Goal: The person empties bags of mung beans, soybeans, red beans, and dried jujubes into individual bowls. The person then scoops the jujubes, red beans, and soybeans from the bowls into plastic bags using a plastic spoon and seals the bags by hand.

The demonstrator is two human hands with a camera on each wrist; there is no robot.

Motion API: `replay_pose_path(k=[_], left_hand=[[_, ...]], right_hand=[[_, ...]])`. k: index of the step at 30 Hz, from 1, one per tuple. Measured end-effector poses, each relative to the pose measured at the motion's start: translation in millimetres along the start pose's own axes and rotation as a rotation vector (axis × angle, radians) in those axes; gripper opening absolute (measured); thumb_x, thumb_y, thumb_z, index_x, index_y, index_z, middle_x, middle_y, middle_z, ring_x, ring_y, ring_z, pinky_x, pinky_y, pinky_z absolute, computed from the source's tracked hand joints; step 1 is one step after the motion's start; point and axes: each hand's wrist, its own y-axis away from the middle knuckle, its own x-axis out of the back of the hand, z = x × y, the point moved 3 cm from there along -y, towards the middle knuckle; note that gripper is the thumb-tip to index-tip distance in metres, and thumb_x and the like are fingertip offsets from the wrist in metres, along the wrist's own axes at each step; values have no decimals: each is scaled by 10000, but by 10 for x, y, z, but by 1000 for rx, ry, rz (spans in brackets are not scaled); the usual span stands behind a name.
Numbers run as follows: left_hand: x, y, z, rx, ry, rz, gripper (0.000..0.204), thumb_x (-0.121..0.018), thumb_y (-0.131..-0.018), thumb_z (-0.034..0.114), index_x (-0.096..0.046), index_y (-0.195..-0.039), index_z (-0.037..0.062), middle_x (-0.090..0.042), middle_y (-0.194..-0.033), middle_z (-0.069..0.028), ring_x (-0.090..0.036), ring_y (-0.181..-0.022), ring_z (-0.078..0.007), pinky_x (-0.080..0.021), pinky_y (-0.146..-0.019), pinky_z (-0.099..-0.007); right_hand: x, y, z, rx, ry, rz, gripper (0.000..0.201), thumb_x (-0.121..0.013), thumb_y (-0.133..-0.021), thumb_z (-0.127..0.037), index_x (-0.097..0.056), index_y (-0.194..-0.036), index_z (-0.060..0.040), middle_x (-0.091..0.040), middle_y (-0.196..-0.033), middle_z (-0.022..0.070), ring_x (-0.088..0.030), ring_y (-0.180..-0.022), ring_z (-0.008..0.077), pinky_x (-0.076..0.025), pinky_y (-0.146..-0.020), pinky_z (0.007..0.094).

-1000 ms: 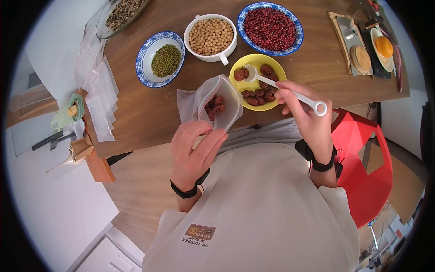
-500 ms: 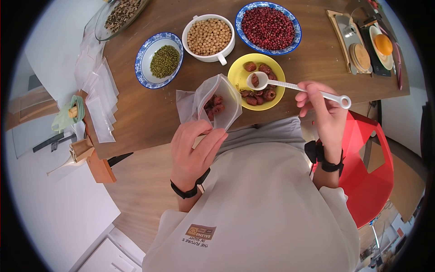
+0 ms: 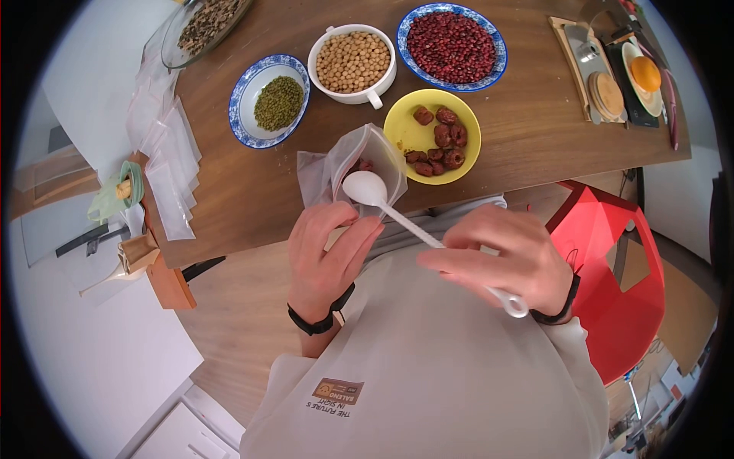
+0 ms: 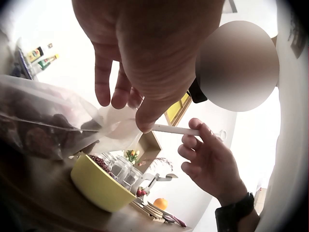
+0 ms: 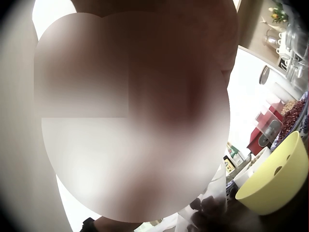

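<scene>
White spoon (image 3: pixel 407 221) has swung from over the yellow bowl (image 3: pixel 409 136) to the mouth of the clear bag (image 3: pixel 388 161) in the last half second, right hand (image 3: pixel 505 260) along for the ride, while the left hand (image 3: pixel 319 264) hasn't really budged. Biggest thing here is the wooden table (image 3: pixel 527 107); call the bag the clock's centre. Blue-rimmed bowl of red beans (image 3: pixel 403 38) is at 1 o'clock, yellow bowl just beside the bag at 2, white pot of chickpeas (image 3: pixel 352 97) at 12, bowl of green beans (image 3: pixel 245 111) at 10. Right hand's at 4, pinching the spoon's handle between thumb and fingers. Left one's at 7, pinching the bag's near edge. Spoon's scoop is at the open mouth, tbh can't tell how deep it goes. Smallest stuff: wrinkly red dates (image 3: pixel 454 158), some in the bag, more in the yellow bowl.
</scene>
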Motion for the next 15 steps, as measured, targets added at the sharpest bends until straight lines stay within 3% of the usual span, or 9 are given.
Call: replay_pose_path(k=[2,4,5,8,15], left_hand=[[2,13,-7,3,-2,4,301,-891,-710,49,-751,-975,71,-591,-1027,-50,-626,-822,-221,-508,-689,-367],[1,18,-8,5,-2,9,303,-892,-708,49,-751,-975,71,-591,-1027,-51,-625,-822,-222,-508,-689,-367],[-1,17,-6,3,0,12,304,-892,-707,48,-751,-975,71,-590,-1026,-51,-623,-820,-222,-508,-688,-366],[-14,7,-7,-2,7,15,305,-893,-706,47,-750,-975,72,-588,-1025,-51,-620,-815,-221,-507,-687,-365],[-12,0,-11,6,3,4,302,-891,-711,47,-752,-978,77,-585,-1020,-47,-617,-810,-217,-506,-685,-365]], right_hand=[[91,-11,-8,4,-2,-19,166,-706,-891,-150,-755,-962,-9,-647,-761,50,-601,-631,184,-442,-548,303],[310,-5,-4,-20,57,91,149,-795,-812,-71,-774,-953,-31,-673,-797,62,-640,-656,223,-505,-543,331],[354,11,-28,-20,59,90,149,-795,-812,-71,-774,-953,-31,-673,-797,62,-640,-656,223,-505,-543,331],[455,61,-4,-300,319,175,98,-762,-859,-39,-764,-955,-18,-678,-797,98,-638,-669,235,-485,-581,354],[262,30,218,-294,380,128,103,-735,-894,-9,-750,-995,-29,-682,-820,98,-652,-712,262,-504,-607,361]])
